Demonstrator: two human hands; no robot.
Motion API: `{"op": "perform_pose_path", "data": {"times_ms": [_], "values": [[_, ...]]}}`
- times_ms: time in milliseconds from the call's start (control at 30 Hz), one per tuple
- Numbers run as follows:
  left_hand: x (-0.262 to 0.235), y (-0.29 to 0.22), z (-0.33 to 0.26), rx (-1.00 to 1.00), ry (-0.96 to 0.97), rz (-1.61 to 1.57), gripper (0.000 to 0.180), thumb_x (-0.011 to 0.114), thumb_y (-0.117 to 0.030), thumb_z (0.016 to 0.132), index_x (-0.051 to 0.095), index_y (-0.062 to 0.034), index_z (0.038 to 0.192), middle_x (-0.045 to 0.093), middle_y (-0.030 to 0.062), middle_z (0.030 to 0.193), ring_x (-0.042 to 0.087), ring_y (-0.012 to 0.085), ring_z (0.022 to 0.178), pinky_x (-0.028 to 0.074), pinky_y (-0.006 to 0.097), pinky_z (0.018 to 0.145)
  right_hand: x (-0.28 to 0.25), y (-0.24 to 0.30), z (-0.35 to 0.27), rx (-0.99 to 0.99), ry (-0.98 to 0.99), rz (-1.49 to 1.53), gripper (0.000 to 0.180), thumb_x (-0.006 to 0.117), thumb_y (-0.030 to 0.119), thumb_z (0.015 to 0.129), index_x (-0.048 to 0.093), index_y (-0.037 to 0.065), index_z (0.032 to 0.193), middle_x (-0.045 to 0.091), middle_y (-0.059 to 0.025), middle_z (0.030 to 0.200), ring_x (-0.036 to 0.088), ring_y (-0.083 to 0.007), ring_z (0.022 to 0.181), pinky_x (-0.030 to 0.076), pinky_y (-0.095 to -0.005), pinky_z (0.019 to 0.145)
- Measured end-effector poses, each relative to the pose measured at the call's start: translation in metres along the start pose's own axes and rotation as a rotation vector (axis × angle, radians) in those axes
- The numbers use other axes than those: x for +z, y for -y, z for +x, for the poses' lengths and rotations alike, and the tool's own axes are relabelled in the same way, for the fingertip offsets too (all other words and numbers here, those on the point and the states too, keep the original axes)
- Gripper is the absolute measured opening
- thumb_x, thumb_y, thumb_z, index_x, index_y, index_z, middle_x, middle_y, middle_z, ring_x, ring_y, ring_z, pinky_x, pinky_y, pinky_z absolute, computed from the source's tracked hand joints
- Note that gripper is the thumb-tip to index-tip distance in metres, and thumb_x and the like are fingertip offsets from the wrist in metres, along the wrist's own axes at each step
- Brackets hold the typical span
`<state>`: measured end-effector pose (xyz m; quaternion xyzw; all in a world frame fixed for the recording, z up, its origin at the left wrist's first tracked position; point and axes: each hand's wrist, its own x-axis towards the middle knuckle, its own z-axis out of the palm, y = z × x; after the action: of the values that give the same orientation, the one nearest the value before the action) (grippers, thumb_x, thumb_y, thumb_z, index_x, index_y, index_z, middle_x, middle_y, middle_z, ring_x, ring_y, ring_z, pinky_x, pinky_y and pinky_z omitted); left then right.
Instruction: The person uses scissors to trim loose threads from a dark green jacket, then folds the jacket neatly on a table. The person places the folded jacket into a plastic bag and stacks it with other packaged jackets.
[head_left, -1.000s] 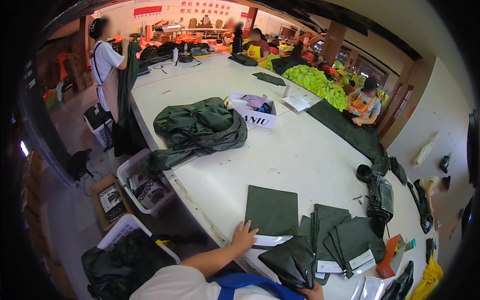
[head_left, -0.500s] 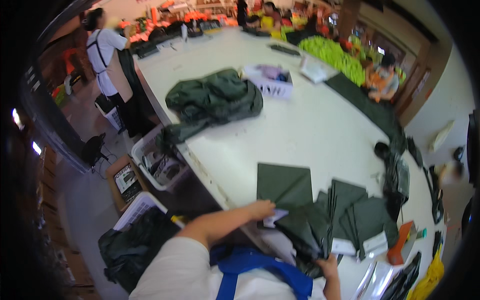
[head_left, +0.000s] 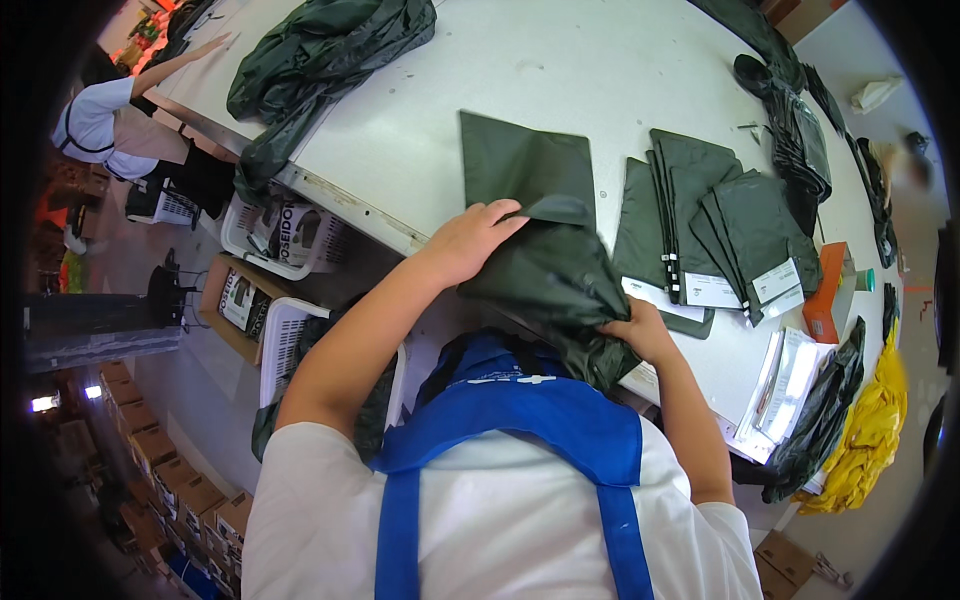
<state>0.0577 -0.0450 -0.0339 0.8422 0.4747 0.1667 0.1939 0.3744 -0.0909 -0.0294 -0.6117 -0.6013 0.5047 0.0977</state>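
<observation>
At the table's near edge I hold a bunched, shiny dark green waterproof fabric piece (head_left: pixel 550 265). My left hand (head_left: pixel 470 243) grips its upper left side, the fingers bent over a folded flap. Lower down on the right, my right hand (head_left: pixel 640 330) is closed round the gathered fabric, which hangs over the edge toward my blue apron. Just beyond lies a flat dark green fabric panel (head_left: pixel 520 160), partly covered by the held piece. To the right, folded dark green fabric pouches (head_left: pixel 700 215) overlap, several with white labels (head_left: pixel 712 290) at their near ends.
A heap of dark green fabric (head_left: pixel 330 70) lies far left on the white table (head_left: pixel 400 170). White baskets (head_left: pixel 275 345) and a cardboard box (head_left: pixel 215 300) stand below. An orange box (head_left: pixel 828 290), clear plastic sleeves (head_left: pixel 785 380) and yellow fabric (head_left: pixel 870 430) are right. A co-worker (head_left: pixel 110 130) stands far left.
The view has tilted down toward my body. My left hand has moved from a white label onto the fabric's top, and the label no longer shows there. My right hand still grips the fabric.
</observation>
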Motion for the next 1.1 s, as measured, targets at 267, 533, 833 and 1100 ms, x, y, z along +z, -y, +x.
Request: {"op": "perform_pose_path", "data": {"times_ms": [267,533,833,1100], "values": [[0.043,-0.067,-0.012,0.047,-0.407,0.01,0.034,0.054,0.0,0.08,0.059,-0.0028,0.113,0.053,0.0111,0.091,0.054,0.0276,0.084,0.047,0.035,0.071,0.037,-0.023,-0.009,0.117,-0.356,0.17,0.041,0.07,0.021,0.07,0.062,0.0,0.104,0.067,-0.0192,0.092,0.064,-0.0302,0.089,0.047,-0.0356,0.08],[0.012,-0.087,0.016,-0.025,-0.495,-0.061,0.037,0.067,-0.016,0.071,0.053,-0.0052,0.104,0.052,0.0098,0.09,0.055,0.0289,0.083,0.049,0.038,0.067,0.037,0.044,-0.015,0.007,-0.287,-0.379,0.06,0.068,0.023,0.069,0.052,0.004,0.124,0.064,-0.021,0.084,0.061,-0.0374,0.085,0.048,-0.044,0.077],[0.038,-0.095,0.049,0.251,-0.276,-0.069,0.004,0.053,-0.009,0.075,0.055,-0.0059,0.076,0.056,0.0117,0.079,0.058,0.0295,0.075,0.049,0.039,0.063,0.048,0.042,-0.006,-0.314,-0.385,-0.582,0.055,0.068,0.018,0.065,0.057,0.004,0.117,0.061,-0.0155,0.073,0.06,-0.034,0.073,0.048,-0.0436,0.068],[0.023,-0.036,-0.026,-0.074,-0.584,-0.58,0.057,0.053,0.007,0.067,0.05,-0.0053,0.123,0.056,0.014,0.114,0.054,0.0315,0.104,0.041,0.039,0.093,0.032,0.023,0.006,-0.073,-0.454,0.546,0.036,0.065,0.016,0.077,0.055,-0.001,0.107,0.063,-0.0129,0.095,0.06,-0.0209,0.084,0.047,-0.0322,0.077]]}}
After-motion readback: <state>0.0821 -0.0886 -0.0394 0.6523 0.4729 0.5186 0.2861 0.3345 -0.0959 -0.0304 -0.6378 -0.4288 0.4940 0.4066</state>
